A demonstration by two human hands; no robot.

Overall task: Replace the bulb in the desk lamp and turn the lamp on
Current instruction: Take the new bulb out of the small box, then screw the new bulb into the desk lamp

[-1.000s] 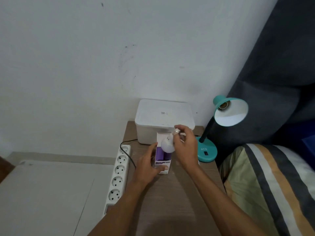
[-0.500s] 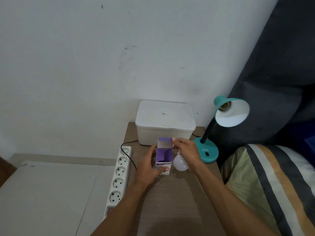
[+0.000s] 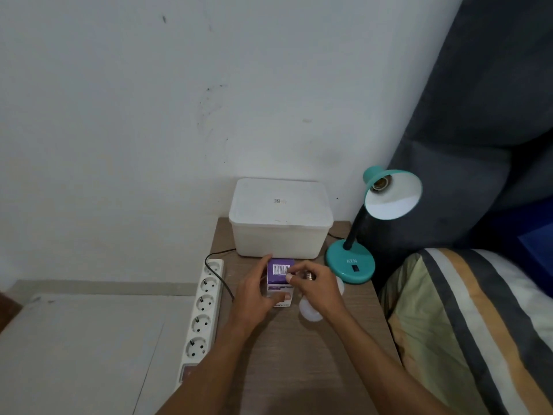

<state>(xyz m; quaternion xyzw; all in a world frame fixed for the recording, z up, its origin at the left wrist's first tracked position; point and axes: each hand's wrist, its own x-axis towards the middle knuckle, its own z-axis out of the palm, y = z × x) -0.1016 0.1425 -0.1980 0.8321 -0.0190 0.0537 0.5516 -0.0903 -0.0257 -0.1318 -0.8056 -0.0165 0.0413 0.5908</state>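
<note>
Two hands meet over a wood-grain worktop [image 3: 299, 369]. Left hand [image 3: 254, 298] clasps a small purple cardboard bulb box [image 3: 280, 274], its flap now folded shut where it stood open before. Right hand [image 3: 321, 290] grips a round white bulb [image 3: 311, 313], fingertips on the flap. Teal metal desk lamp [image 3: 350, 265] stands near, socket bare.
</note>
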